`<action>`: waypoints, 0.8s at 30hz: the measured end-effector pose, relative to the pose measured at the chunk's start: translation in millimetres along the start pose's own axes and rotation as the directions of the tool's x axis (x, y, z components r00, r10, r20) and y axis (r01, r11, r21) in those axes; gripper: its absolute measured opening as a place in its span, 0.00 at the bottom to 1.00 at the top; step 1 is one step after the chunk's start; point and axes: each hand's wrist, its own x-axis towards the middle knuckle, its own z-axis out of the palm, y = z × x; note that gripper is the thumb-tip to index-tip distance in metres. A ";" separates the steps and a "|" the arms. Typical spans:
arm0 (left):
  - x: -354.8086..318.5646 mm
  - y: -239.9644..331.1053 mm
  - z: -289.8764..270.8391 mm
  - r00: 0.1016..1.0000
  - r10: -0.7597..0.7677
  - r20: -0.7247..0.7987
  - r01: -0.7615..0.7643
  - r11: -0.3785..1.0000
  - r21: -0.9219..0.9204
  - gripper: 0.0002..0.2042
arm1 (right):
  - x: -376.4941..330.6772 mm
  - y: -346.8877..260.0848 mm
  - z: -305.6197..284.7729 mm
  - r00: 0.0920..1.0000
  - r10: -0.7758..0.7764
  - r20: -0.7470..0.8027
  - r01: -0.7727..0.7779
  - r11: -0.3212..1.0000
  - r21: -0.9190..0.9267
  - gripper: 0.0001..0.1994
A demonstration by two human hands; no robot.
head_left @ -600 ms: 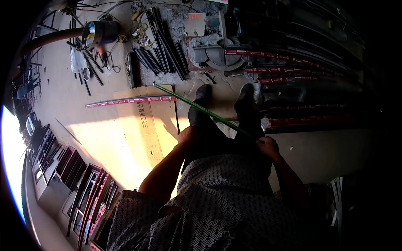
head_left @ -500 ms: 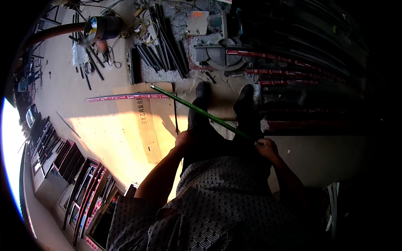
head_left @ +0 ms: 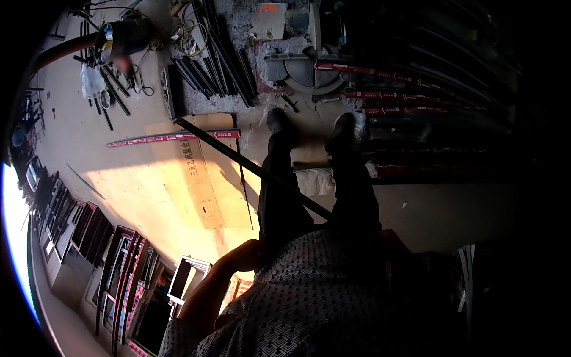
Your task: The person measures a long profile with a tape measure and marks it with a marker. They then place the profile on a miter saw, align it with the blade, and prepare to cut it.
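On my feed, daylight from the left glares off the floor and cardboard sheet, darkness swallows the right, and fisheye distortion bends the rim.

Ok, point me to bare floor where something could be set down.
Sunlit floor looks bare between the cardboard and the stacked frames. Right of the legs, below the red-wrapped bars, dim floor shows just a small scrap. Crowded: around the saw and the cut bars.

A long dark strip slants over the cardboard and across the person's legs; the left hand is beside the patterned shirt, its fingers lost in shadow. A red-labelled bar lies partly on the cardboard.
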 end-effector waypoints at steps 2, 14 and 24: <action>-2.0 -3.9 -12.5 0.999 0.036 0.035 -0.036 0.999 -0.005 0.09 | 9.3 24.6 5.2 0.978 -0.208 0.033 0.211 0.964 -0.161 0.15; 193.7 -2.8 -186.2 0.973 0.103 -0.206 -0.113 0.993 -0.035 0.11 | 145.6 -96.6 -39.9 0.974 0.201 -0.102 -0.174 0.959 0.224 0.16; 381.3 -56.3 -225.3 0.919 0.208 -0.335 -0.146 0.969 0.198 0.11 | 381.2 -119.0 -88.3 0.965 -0.179 -0.192 0.191 0.981 0.047 0.15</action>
